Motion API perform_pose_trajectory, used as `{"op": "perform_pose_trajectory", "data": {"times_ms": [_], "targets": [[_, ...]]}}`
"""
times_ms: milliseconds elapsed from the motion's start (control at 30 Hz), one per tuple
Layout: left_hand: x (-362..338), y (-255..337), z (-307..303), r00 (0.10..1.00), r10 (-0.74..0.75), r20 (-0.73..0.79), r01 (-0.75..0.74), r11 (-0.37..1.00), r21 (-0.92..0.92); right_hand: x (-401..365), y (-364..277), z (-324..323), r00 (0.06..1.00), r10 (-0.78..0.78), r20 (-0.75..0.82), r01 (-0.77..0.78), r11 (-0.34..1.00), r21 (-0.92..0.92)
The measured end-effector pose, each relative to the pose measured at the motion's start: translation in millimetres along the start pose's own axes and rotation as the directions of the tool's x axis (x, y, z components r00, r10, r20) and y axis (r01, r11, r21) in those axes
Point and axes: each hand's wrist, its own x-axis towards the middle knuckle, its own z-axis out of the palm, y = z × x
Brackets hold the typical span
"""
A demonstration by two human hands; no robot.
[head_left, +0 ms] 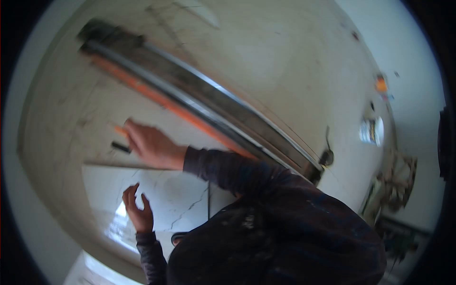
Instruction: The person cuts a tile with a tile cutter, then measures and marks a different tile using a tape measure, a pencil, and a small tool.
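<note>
A thin orange item point(119, 129), too blurred to name, sticks out of my right hand point(154, 145), whose fingers are closed around it. Just below that hand is a short black object point(121, 147); whether it touches the hand or lies on the floor I cannot tell. My left hand point(138, 211) hovers over a white marbled tile point(173, 194) with dark veins, thumb and fingers apart and nothing between them. Light reflects off the tile's left part. Both arms are in dark sleeves.
A long tile cutter point(204, 107) with metal rails and an orange edge lies diagonally across the floor point(285, 52). A white bucket point(371, 131) and an orange item point(381, 84) are near the right wall. A sandalled foot point(177, 239) shows beside the tile.
</note>
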Motion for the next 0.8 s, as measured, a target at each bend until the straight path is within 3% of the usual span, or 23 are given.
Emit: {"op": "perform_pose_trajectory", "data": {"times_ms": [33, 67, 133, 167, 200, 233, 267, 300, 400, 467, 500, 567, 600, 667, 700, 733, 767, 800], "targets": [[0, 0, 0, 0.993, 0.063, 0.097, -0.065, 0.998, 0.011, -21, -19, -26, 0.969, 0.178, 0.171, -0.204, 0.967, 0.152], [0, 7, -2, 0.982, 0.064, 0.178, -0.065, 0.998, 0.002, -43, -38, -53, 0.943, 0.248, 0.223, -0.305, 0.912, 0.275], [5, 8, -5, 0.950, 0.138, 0.280, -0.149, 0.989, 0.018, -89, -49, -94, 0.923, 0.332, 0.193, -0.382, 0.843, 0.378], [7, 7, -7, 0.940, 0.137, 0.314, -0.150, 0.989, 0.018, -108, -50, -120, 0.915, 0.373, 0.152, -0.403, 0.843, 0.357], [11, 6, -9, 0.930, 0.125, 0.347, -0.142, 0.990, 0.022, -118, -64, -164, 0.899, 0.426, 0.103, -0.437, 0.888, 0.139], [15, 7, -10, 0.929, 0.140, 0.343, -0.149, 0.989, 0.001, -139, -61, -196, 0.893, 0.442, -0.090, -0.436, 0.897, 0.074], [20, 6, -12, 0.928, 0.142, 0.344, -0.153, 0.988, 0.005, -158, -51, -227, 0.870, 0.384, -0.308, -0.435, 0.893, -0.116], [24, 6, -13, 0.936, 0.121, 0.329, -0.132, 0.991, 0.013, -171, -61, -271, 0.709, 0.624, -0.330, -0.685, 0.720, -0.111], [35, 7, -9, 0.951, 0.091, 0.296, -0.106, 0.994, 0.034, -243, -24, -378, 0.578, 0.593, -0.560, -0.815, 0.397, -0.422], [41, 3, -6, 0.957, 0.081, 0.278, -0.097, 0.994, 0.045, -264, -22, -419, 0.353, 0.712, -0.606, -0.923, 0.161, -0.349], [44, -2, -4, 0.965, 0.085, 0.249, -0.115, 0.988, 0.105, -272, -4, -425, 0.351, 0.710, -0.611, -0.925, 0.161, -0.345], [53, -8, -3, 0.978, 0.067, 0.198, -0.116, 0.962, 0.248, -300, 44, -419, 0.599, 0.619, -0.507, -0.789, 0.351, -0.504], [62, -34, -1, 0.964, 0.209, 0.165, -0.252, 0.912, 0.322, -302, 73, -400, 0.765, 0.401, -0.505, -0.641, 0.558, -0.528], [80, -33, 3, 0.961, 0.268, 0.071, -0.271, 0.851, 0.449, -262, 106, -365, 0.761, 0.458, -0.459, -0.648, 0.522, -0.555], [93, -49, 3, 0.969, 0.230, 0.084, -0.242, 0.846, 0.475, -242, 113, -347, 0.760, 0.455, -0.465, -0.650, 0.539, -0.535], [100, -51, 8, 0.966, 0.243, 0.088, -0.256, 0.847, 0.466, -222, 114, -331, 0.666, 0.530, -0.524, -0.746, 0.478, -0.463], [108, -51, 15, 0.993, 0.113, 0.033, -0.116, 0.879, 0.462, -210, 126, -320, 0.589, 0.557, -0.585, -0.804, 0.472, -0.361], [118, -53, 22, 0.999, -0.021, -0.024, 0.030, 0.893, 0.449, -207, 121, -325, 0.590, 0.543, -0.597, -0.803, 0.470, -0.366]]}}
